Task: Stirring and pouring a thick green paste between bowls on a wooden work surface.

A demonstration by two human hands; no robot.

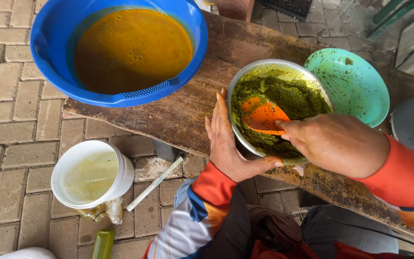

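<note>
While the green paste is being stirred, the left hand (pixel 226 144) lies flat, fingers together, against the metal bowl (pixel 245 81) on the wooden surface (pixel 178 115). To its right, the right hand (pixel 336 144) has fingers clamped on the orange spoon (pixel 264 117); a steady bowl seems needed.

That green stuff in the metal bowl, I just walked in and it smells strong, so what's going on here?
A person sits at a wooden plank. The left hand steadies the metal bowl by its rim, and the right hand holds an orange spoon sunk in the green paste. A teal lid lies beside the bowl, and a blue tub of orange liquid sits farther along. A white bucket stands on the paving below.
</note>
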